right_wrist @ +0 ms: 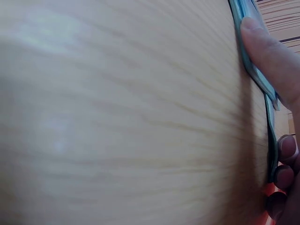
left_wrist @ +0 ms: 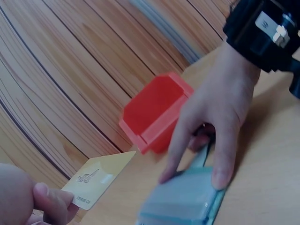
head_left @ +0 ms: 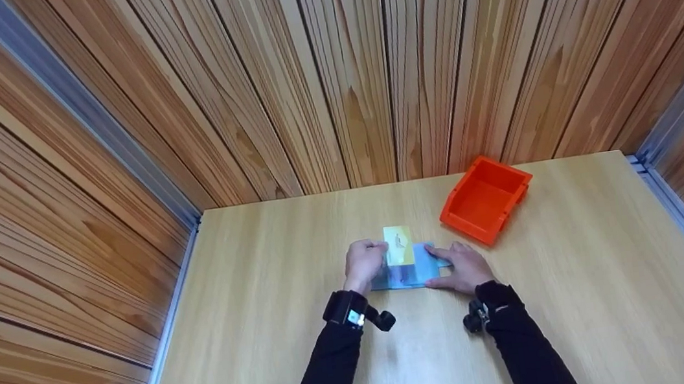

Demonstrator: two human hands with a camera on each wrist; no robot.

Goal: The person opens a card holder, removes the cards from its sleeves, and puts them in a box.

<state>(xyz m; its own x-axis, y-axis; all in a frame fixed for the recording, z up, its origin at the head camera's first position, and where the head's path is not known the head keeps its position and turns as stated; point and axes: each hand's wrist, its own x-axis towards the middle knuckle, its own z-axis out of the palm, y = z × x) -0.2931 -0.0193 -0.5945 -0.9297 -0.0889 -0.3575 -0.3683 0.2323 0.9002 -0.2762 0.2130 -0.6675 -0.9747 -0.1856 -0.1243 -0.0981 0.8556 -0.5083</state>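
A yellow card (head_left: pixel 398 244) is pinched in my left hand (head_left: pixel 364 263) between thumb and fingers. In the left wrist view the card (left_wrist: pixel 101 178) carries a dark line drawing and small print along one edge. Below and beside it, a light blue card holder (head_left: pixel 426 263) lies on the table, its leaves looking clear and plastic. My right hand (head_left: pixel 465 268) grips the holder's right end, thumb on the near edge and index finger on the far side. A narrow flap sticks out under the curled fingers. In the right wrist view the thumb (right_wrist: pixel 269 51) lies against the holder's edge.
An orange open bin (head_left: pixel 486 199) stands tilted at an angle behind and to the right of the hands. Wood-plank walls (head_left: pixel 360 72) border the light wooden table (head_left: pixel 255 333) at the back and sides, with metal strips along the side edges.
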